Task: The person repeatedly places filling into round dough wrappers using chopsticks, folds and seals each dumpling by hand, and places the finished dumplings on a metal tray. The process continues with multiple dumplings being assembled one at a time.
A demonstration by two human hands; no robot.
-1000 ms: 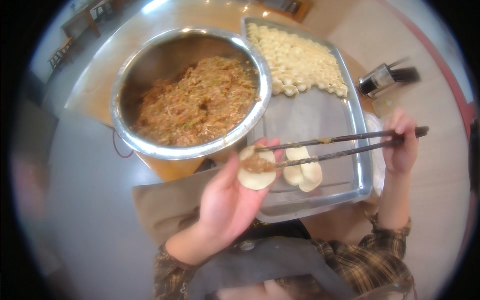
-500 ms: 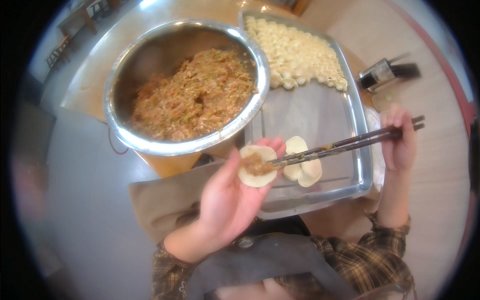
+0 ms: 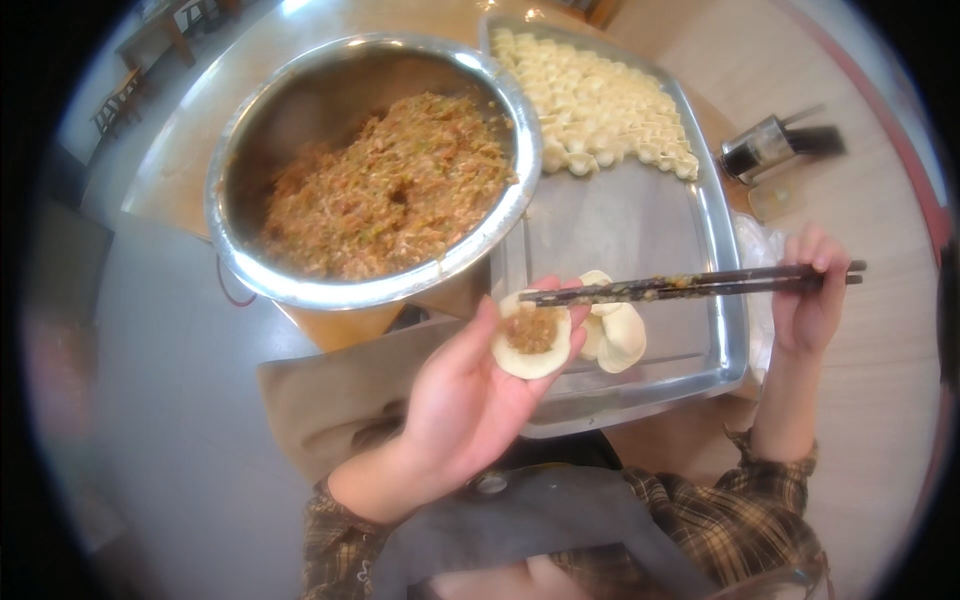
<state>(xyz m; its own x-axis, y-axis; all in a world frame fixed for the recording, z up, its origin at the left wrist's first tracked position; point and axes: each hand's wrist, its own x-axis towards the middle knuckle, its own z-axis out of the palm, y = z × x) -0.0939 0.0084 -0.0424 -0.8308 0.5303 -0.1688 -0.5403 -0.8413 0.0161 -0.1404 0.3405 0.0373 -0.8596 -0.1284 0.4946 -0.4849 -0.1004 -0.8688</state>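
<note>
Across the palm and fingers of my left hand (image 3: 455, 405) rests a round dumpling wrapper (image 3: 527, 367), with a lump of minced filling (image 3: 533, 328) on its middle. My right hand (image 3: 810, 300) grips a pair of dark chopsticks (image 3: 700, 284) near their far-right ends. Bits of filling cling to the sticks, whose tips are over the upper edge of the wrapper. A few loose wrappers (image 3: 622, 338) lie on the metal tray (image 3: 610, 215), just right of my left fingers and partly behind the chopsticks.
A large steel bowl (image 3: 360, 292) of minced filling (image 3: 400, 190) stands at upper left. Rows of shaped dumplings (image 3: 600, 105) cover the tray's far end. Right of the tray are a metal utensil holder (image 3: 757, 150) and a clear plastic bag (image 3: 757, 250).
The chopstick tips have lifted off the filling to the wrapper's upper edge, and the sticks now lie more level. My left hand has shifted slightly right, my right hand slightly down.
</note>
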